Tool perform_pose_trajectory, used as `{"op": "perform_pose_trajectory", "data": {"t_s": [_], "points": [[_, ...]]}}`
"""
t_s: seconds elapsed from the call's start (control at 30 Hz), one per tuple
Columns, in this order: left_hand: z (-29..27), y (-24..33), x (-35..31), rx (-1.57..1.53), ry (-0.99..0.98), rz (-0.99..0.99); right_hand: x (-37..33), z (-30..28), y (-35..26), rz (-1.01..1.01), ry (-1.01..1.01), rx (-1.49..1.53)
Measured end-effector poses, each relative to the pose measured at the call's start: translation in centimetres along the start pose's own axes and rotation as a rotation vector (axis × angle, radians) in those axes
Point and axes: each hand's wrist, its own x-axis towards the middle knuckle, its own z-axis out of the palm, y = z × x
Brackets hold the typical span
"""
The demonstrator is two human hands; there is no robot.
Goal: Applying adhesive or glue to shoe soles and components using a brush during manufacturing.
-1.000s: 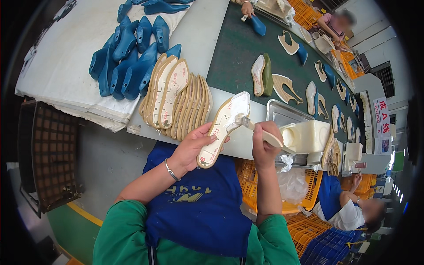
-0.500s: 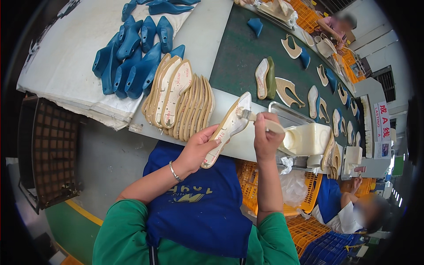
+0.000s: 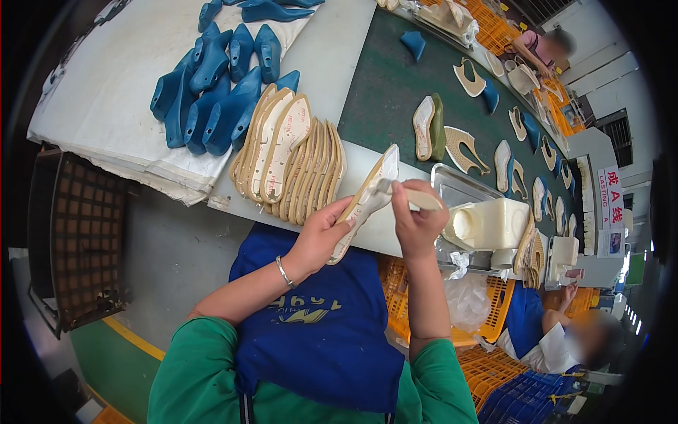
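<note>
Brushing of a shoe insole above the near edge of a white table. The left hand pinches the insole at its heel end, thumb on the printed face, so that the piece is raised and tilted with its pointed toe uppermost. The right hand clasps a flat, pale-handled brush between thumb and fingers, its head against the forepart. The step in hand appears to be the spreading of a coating over this face (the substance itself cannot be identified). The next stroke would call for a steady heel grip and a turn of the face towards the brush, since the tilt leaves it steeply foreshortened. Just beyond the left hand, a row of stacked insoles limits sideways swing; beside the right hand, a metal tray with a white container leaves little elbow room. Blue lasts lie farther left. On the dark green belt rest a green last beside another insole, and a tan upper. A co-worker sits or stands at right, well apart.
</note>
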Motion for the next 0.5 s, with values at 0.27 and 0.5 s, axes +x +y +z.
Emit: {"op": "perform_pose_trajectory", "data": {"t_s": [0.27,0.5], "points": [[-0.6,-0.3,0.3,-0.09,0.0,-0.014,-1.9,0.0,-1.9,-0.179,-0.148,-0.007],[-0.6,0.1,0.0,-0.002,-0.046,-0.042,0.4,-1.1,0.5,0.113,-0.006,0.053]]}}
